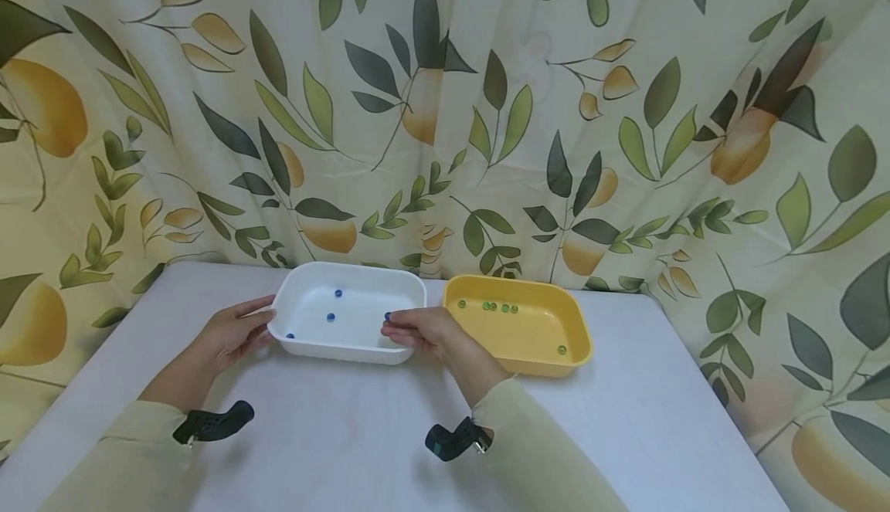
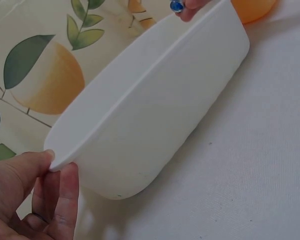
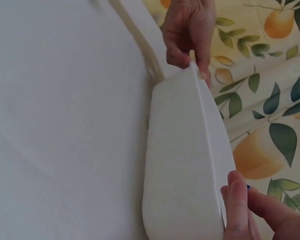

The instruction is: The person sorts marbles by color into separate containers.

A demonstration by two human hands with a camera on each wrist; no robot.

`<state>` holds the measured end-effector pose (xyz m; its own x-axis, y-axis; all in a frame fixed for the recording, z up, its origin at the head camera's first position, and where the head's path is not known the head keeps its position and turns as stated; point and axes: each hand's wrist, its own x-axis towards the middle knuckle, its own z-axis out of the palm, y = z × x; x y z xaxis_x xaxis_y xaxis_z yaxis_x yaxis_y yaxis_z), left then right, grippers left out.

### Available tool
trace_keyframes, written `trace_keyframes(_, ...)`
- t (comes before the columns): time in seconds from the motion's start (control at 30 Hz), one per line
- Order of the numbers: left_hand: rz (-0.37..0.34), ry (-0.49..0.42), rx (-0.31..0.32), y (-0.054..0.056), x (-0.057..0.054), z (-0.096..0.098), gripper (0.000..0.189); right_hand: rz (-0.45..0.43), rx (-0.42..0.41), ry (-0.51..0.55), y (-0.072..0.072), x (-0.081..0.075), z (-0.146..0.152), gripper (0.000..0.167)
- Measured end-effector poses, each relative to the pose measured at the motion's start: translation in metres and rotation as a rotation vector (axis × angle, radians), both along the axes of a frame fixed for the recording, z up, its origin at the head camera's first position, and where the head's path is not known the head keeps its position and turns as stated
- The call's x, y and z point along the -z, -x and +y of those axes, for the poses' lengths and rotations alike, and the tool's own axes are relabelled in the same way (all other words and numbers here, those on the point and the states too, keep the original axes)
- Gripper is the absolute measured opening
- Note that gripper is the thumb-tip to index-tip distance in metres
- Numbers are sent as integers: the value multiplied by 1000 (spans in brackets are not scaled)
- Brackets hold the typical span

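Note:
My left hand pinches the left rim of a white tray between thumb and fingers; the left wrist view shows the thumb on top and the fingers under the edge. Over the tray's right end, my right hand pinches a small blue marble at its fingertips. That marble shows as glassy blue in the left wrist view and is mostly hidden by the fingers in the right wrist view. Three other blue marbles lie inside the white tray, one blue marble near its middle.
To the right stands a yellow tray holding several green marbles, among them a green marble in its front right corner. Both trays sit on a white tablecloth. A leaf-and-fruit patterned curtain hangs behind the table.

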<state>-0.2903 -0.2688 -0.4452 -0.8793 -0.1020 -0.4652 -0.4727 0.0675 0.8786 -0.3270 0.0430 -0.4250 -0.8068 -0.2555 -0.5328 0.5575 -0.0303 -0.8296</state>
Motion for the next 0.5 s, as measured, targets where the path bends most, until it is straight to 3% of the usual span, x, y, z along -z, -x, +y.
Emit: trace_keyframes(0.5,7,14,0,-1,1,0,62,-4,92,1,-6,-1,-3,27)
